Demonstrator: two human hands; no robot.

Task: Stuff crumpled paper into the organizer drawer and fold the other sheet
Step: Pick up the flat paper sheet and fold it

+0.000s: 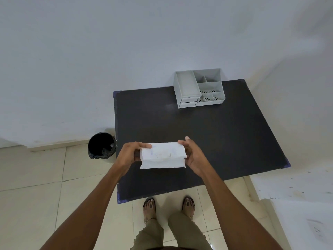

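A white sheet of paper [163, 156], creased and doubled over, hangs above the near part of the black table [225, 141]. My left hand [130, 152] grips its left edge and my right hand [193, 154] grips its right edge. The grey plastic organizer [199, 88] stands at the table's far edge against the wall. It has open compartments on top and two small drawers [189, 102] at its front left, both pushed in. No crumpled paper is visible.
A black-lined waste bin [101, 146] stands on the tiled floor left of the table. A white wall runs behind the table, and a white ledge [297, 195] lies to the right. My sandalled feet [169, 206] are at the table's near edge.
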